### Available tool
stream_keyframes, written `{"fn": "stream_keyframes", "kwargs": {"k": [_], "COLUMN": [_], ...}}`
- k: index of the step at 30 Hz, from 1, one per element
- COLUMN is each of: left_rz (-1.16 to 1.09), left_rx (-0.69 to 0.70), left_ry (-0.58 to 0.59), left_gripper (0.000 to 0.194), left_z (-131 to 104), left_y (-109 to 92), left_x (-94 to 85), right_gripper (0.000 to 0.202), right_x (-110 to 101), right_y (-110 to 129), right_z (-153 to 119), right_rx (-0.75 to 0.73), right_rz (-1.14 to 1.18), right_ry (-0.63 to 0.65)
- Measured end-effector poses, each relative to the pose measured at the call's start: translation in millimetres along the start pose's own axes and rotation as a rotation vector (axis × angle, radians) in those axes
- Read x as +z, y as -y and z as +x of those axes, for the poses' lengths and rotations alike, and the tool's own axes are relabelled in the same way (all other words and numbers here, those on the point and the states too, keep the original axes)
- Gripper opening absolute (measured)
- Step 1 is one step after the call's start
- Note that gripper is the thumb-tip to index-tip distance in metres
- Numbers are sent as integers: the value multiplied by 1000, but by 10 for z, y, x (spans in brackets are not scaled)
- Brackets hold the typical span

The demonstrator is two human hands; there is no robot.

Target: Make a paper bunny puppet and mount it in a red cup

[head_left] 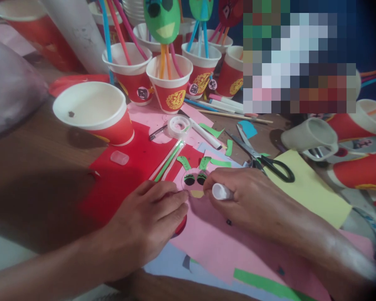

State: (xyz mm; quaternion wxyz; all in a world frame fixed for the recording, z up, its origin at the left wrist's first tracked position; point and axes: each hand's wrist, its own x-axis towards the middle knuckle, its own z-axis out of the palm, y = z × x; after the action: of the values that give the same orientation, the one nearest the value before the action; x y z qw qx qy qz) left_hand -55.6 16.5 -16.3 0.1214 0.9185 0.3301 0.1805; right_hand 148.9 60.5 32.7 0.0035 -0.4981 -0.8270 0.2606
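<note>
A small pink paper face [192, 173] with green antennae, black-and-green eyes and a yellow mouth lies between my hands on a pink sheet [207, 234]. My left hand [156, 213] has its fingers bent together, with the tips at the face's left edge. My right hand [247, 196] is closed around a white tube, which looks like a glue stick [223, 191], at the face's right edge. Its lower end is hidden by the fingers. Part of a dark red round piece [181, 225] shows under my left hand.
Red paper cups [171, 90] with straws and paper heads stand behind. Black-handled scissors [257, 156], a tape roll [179, 125], straws [167, 161], a marker [203, 133] and a clear cap [119, 158] lie around. Yellow paper [310, 188] is at right, beside a tipped mug [310, 136].
</note>
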Motion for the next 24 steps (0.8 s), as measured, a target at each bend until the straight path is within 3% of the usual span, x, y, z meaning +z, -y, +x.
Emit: {"fn": "stream_keyframes", "kwargs": {"k": [24], "left_rz": [46], "left_rx": [-7], "left_ry": [19], "left_gripper": [19], "left_z": [5], "left_y": [-5], "left_x": [-4], "right_gripper": [21], "right_x": [36], "right_y": [139], "right_z": [73], "right_rx": [183], "right_rz": [-133], "right_ry": [57]}}
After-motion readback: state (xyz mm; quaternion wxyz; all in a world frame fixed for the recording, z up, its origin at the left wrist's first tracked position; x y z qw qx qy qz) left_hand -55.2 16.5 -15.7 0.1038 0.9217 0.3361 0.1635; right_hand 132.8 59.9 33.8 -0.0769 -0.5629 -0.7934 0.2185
